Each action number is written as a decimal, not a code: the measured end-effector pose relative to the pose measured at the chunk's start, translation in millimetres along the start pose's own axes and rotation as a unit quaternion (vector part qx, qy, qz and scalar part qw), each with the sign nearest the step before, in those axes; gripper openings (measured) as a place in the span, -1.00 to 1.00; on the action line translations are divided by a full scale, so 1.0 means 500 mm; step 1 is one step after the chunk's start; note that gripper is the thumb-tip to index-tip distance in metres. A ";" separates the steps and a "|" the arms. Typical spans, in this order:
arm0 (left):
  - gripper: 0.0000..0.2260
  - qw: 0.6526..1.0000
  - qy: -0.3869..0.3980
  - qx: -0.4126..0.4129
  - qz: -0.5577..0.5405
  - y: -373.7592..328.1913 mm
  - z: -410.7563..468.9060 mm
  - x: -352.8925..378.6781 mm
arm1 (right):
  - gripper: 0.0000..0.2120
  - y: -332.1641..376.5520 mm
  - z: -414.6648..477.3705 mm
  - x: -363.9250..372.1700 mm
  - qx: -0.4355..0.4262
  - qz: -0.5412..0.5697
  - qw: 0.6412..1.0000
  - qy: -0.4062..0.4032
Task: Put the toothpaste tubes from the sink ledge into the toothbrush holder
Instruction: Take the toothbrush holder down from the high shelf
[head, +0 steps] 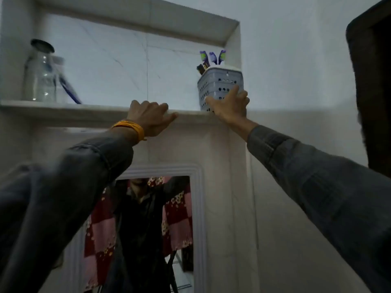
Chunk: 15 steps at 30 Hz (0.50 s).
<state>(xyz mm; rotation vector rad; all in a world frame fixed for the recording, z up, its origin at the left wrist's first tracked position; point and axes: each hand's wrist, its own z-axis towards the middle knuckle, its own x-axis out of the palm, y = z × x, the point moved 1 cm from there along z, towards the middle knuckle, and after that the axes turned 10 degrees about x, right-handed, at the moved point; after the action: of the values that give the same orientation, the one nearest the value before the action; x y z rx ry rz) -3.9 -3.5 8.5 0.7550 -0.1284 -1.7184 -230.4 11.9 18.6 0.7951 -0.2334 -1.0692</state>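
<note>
A pale perforated toothbrush holder (pixel 220 85) stands at the right end of a high marble ledge (pixel 88 109) inside a wall niche. Purple-and-green toothbrush heads (pixel 213 57) and some dark tops poke out of it. My right hand (pixel 229 106) reaches up and grips the holder's lower front, fingers spread around it. My left hand (pixel 150 118), with an orange band at the wrist, rests on the ledge's front edge with its fingers curled over the lip and nothing in it. No toothpaste tube is plainly visible.
A clear glass jar (pixel 40 75) with a dark lid stands at the ledge's left end, a blue-handled item (pixel 67 89) leaning beside it. Below the ledge hangs a white-framed mirror (pixel 198 218). A dark door frame (pixel 370 85) rises at the right.
</note>
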 end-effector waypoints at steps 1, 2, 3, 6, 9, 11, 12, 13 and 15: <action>-0.46 1.000 0.004 -0.005 0.021 0.000 0.001 0.003 | 0.04 0.000 0.004 0.006 0.001 -0.008 1.000 -0.004; -0.46 0.999 -0.004 -0.011 0.037 0.002 0.004 0.008 | 0.06 0.001 0.008 0.011 0.007 -0.014 1.000 -0.013; -0.46 0.999 -0.016 -0.011 0.042 0.003 0.005 0.017 | 0.07 0.000 0.012 0.017 0.014 -0.012 1.000 -0.016; -0.46 0.999 -0.006 -0.015 0.043 0.003 0.002 0.023 | 0.02 -0.001 0.020 0.026 0.035 0.020 0.999 -0.011; -0.46 0.999 0.018 -0.022 0.034 0.007 0.007 0.016 | 0.00 -0.001 0.021 0.014 0.037 0.034 0.999 -0.014; -0.47 0.998 0.037 -0.037 0.026 0.002 0.003 0.012 | 0.01 0.000 0.012 -0.001 0.033 0.044 0.998 -0.018; -0.48 0.998 0.038 -0.044 0.021 -0.002 0.000 0.013 | 0.02 -0.001 0.006 -0.009 0.034 0.053 0.998 -0.023; -0.49 0.998 0.041 -0.051 0.015 -0.008 -0.006 0.013 | 0.03 -0.002 -0.002 -0.019 0.033 0.061 0.997 -0.025; -0.50 0.998 0.039 -0.054 0.001 -0.022 -0.024 0.012 | 0.04 -0.008 -0.027 -0.044 0.031 0.079 0.996 -0.024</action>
<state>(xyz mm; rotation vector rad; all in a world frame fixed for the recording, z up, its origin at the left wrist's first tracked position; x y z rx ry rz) -7.3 -2.0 -8.4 0.7411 0.0174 -1.6771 -236.6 35.9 10.8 0.7936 -0.3657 -0.9367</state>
